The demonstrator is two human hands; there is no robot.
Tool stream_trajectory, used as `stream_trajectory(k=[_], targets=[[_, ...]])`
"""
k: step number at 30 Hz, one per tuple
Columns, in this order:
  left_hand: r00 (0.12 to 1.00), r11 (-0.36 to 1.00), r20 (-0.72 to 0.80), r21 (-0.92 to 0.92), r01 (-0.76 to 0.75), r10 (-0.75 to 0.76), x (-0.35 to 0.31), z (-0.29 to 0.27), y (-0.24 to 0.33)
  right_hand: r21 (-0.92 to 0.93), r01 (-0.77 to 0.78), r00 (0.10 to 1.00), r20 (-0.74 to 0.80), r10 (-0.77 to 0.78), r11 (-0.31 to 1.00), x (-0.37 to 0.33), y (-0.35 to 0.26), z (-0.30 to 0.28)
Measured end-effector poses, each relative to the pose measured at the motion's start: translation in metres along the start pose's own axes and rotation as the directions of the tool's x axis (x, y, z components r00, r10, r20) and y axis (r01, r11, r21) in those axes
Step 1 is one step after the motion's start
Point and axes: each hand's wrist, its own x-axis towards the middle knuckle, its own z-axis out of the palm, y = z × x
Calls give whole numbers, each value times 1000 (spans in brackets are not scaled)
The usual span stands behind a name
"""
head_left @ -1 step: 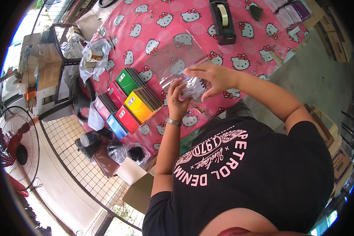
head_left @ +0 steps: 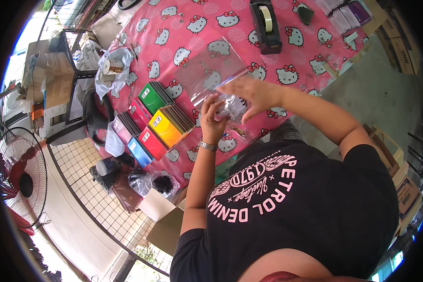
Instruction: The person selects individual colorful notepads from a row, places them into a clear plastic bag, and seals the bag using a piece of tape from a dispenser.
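Note:
A clear plastic bag [head_left: 210, 70] lies crumpled toward me near the table's middle. My left hand [head_left: 213, 115], with a metal watch on the wrist, curls its fingers and thumb round the bag's near, bunched part. Over the right side of that part reaches my right hand [head_left: 261, 96]; its fingers are stretched out, slightly blurred, and the thumb stands apart from them. A short row of dark marks like a spiral binding shows between the hands, but what it belongs to is mostly hidden. Left of my hands stand stacks of small spiral notebooks [head_left: 173, 126] in green, red, yellow, blue and pale purple.
The pink patterned tablecloth [head_left: 277, 61] carries a black tape dispenser [head_left: 266, 28] at the far side. A white plastic bag [head_left: 113, 70] lies at the far left, more notebooks [head_left: 350, 18] at the far right. Left of the table are a standing fan [head_left: 24, 183] and an open carton [head_left: 167, 230].
My right hand has shifted very slightly, its fingertips a little farther left over the bag and now blurred. The left hand stays in place.

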Motion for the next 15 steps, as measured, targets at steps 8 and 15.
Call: stream_trajectory(k=[8,15], targets=[[1000,998,1,-67,17,-17,2,-2,-2,-34,-176,973,-155,168,984,-12,0,56],[994,972,-70,213,100,-87,12,-11,8,-281,-410,903,-262,341,868,9,-20,49]])
